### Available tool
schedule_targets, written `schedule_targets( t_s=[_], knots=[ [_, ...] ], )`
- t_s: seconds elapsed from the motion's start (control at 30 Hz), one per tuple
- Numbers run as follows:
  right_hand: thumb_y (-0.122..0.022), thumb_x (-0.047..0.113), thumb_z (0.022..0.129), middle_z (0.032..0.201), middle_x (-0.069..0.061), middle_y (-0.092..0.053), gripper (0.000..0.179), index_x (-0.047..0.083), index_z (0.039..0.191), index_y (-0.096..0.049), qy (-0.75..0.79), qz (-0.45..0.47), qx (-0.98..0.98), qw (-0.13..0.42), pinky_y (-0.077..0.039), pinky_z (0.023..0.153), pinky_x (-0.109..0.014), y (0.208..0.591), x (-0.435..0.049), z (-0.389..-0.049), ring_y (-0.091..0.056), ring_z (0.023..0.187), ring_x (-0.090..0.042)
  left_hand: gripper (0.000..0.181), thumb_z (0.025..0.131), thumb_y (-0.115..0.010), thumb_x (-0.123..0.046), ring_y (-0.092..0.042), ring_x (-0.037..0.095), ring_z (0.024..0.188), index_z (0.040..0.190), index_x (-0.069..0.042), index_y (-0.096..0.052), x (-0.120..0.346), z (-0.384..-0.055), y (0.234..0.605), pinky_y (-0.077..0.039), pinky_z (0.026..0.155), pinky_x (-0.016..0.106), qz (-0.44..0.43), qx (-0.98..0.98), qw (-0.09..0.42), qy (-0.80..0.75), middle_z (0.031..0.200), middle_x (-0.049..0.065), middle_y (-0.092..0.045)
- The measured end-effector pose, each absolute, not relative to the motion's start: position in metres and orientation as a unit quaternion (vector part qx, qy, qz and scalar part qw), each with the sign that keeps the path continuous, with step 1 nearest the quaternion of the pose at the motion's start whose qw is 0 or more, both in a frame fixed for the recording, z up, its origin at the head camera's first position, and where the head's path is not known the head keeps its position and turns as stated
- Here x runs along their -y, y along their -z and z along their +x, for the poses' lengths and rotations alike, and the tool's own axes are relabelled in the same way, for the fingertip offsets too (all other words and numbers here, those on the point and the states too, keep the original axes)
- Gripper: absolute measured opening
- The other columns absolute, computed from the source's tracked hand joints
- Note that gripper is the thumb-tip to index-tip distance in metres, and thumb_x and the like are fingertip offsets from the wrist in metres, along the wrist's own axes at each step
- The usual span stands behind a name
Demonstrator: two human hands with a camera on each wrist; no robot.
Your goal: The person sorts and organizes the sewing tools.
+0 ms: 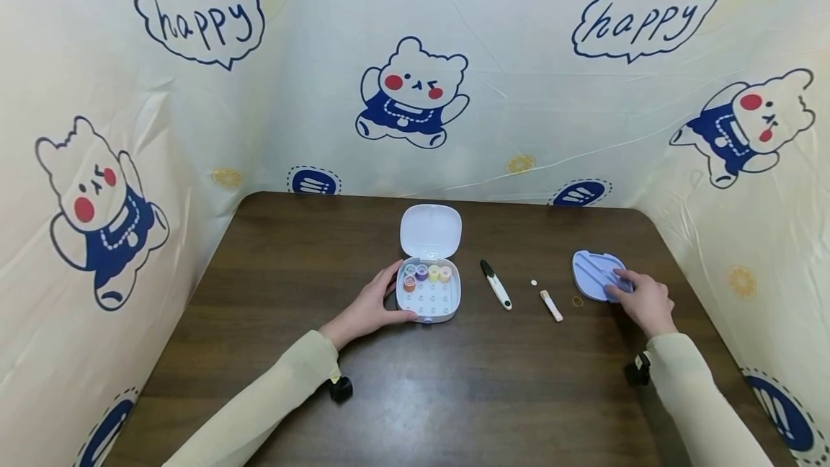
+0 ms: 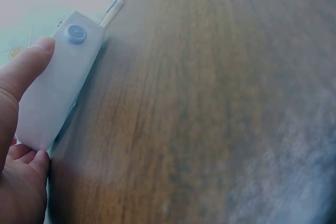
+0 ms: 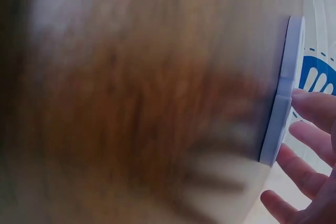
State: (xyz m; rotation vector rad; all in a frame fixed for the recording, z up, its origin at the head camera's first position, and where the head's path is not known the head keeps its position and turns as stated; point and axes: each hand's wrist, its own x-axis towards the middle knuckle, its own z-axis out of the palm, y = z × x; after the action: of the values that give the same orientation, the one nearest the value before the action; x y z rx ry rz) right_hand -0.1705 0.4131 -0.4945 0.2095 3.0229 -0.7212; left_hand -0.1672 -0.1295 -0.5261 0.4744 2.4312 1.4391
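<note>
A white sewing case (image 1: 429, 312) lies with its lid (image 1: 431, 230) raised; several small coloured thread spools (image 1: 422, 272) stand on pegs inside. My left hand (image 1: 376, 299) grips the case's left side, thumb at the front corner and fingers around the back. The left wrist view shows that thumb beside the round blue catch (image 2: 76, 34). To the right, my right hand (image 1: 648, 301) touches a flat light-blue grooved tray (image 1: 591, 276) with thumb and fingertips. In the right wrist view its fingers (image 3: 310, 137) are spread along the tray's edge, gently bent.
Between the case and tray lie a white tool with a black cap (image 1: 496, 285), a small white disc (image 1: 534, 282), a short pale stick (image 1: 551, 306) and a gold ring thimble (image 1: 577, 301). Printed cloth walls (image 1: 415, 92) border the brown wooden table (image 1: 292, 251).
</note>
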Motion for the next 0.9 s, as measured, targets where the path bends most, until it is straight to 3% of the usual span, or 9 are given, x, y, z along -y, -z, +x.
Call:
schedule_targets(
  t_s=[0.23,0.6,0.9],
  knots=[
    [-0.068,0.036,0.100,0.138,-0.042,-0.048,0.057,-0.005,0.139,-0.059,0.204,0.043,-0.978,0.001,-0.028,0.088,-0.083,0.4968,-0.4168,-0.1741,-0.035,0.119,-0.070,0.111,0.085,-0.089,-0.035,-0.039,0.029,0.151,0.167,-0.012,-0.018,0.1293,-0.1667,0.5239,-0.036,0.121,0.044,0.159,-0.843,0.139,-0.495,0.169,0.014,-0.026],
    [-0.066,0.039,0.102,0.136,-0.041,-0.045,0.060,-0.004,0.142,-0.057,0.192,0.040,-0.980,0.035,-0.028,0.090,-0.083,0.4941,-0.4186,-0.1717,-0.033,0.120,-0.070,0.112,0.085,-0.089,-0.033,-0.038,0.030,0.151,0.167,-0.010,-0.017,0.1285,-0.1682,0.5231,-0.036,0.121,0.044,0.163,-0.843,0.139,-0.493,0.168,0.016,-0.025],
    [-0.069,0.042,0.099,0.129,-0.040,-0.056,0.060,-0.005,0.136,-0.063,0.182,0.026,-0.982,0.035,-0.028,0.090,-0.083,0.4928,-0.4233,-0.1758,-0.041,0.114,-0.064,0.111,0.085,-0.089,-0.033,-0.039,0.030,0.151,0.167,-0.011,-0.018,0.1291,-0.1666,0.5232,-0.036,0.121,0.043,0.159,-0.845,0.144,-0.490,0.168,0.016,-0.026]
  ],
)
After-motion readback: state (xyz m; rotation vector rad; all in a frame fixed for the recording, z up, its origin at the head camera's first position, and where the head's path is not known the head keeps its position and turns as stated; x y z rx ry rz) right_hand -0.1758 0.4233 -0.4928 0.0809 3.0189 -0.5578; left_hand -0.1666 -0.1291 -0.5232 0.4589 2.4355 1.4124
